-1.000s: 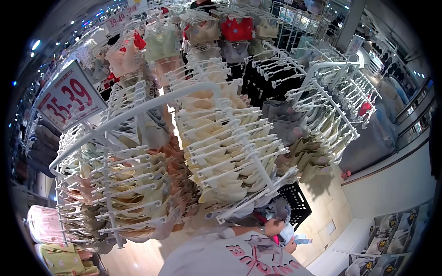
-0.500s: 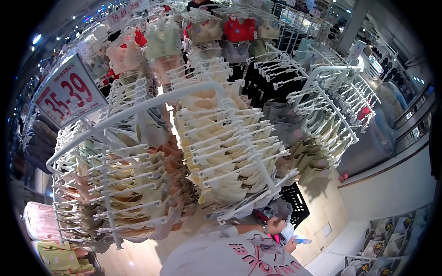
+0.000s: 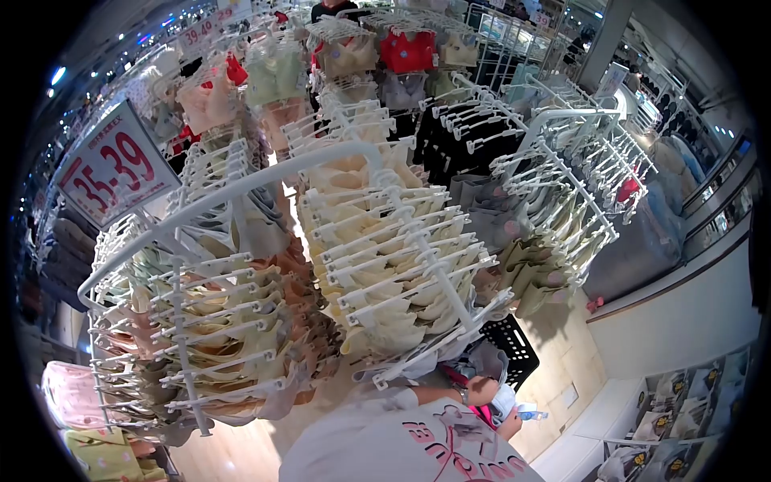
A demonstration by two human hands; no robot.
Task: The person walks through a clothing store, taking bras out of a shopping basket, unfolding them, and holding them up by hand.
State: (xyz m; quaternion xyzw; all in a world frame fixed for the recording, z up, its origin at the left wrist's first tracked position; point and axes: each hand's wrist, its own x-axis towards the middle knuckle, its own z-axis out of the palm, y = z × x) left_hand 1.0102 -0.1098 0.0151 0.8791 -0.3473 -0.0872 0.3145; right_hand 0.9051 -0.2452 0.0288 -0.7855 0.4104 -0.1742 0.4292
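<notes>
At the lower right, my left hand (image 3: pixel 481 390), with a band at the wrist, is closed at the edge of a crumpled white and pale blue bundle (image 3: pixel 503 399). My right hand (image 3: pixel 509 424) is closed around the bundle's lower side. A small clear-and-blue piece (image 3: pixel 532 414) sticks out past its fingers. What my left fingers grip is hidden. Pink and dark items show under and beside the hands, next to grey fabric (image 3: pixel 487 359) and a black perforated basket (image 3: pixel 522 353). Just above hangs a row of cream bras (image 3: pixel 385 277) on white hangers.
A white rack rail (image 3: pixel 265 173) curves across the front, with beige bras (image 3: pixel 229 321) below it. A price sign (image 3: pixel 118 165) reads 35-39. Packaged goods (image 3: pixel 666 410) fill a low shelf at right. A person (image 3: pixel 333 8) stands at the far back.
The view has shifted slightly, so the racks sit a little further left. My hands stay close together on the bundle, and the clear-and-blue piece is slightly tilted.
</notes>
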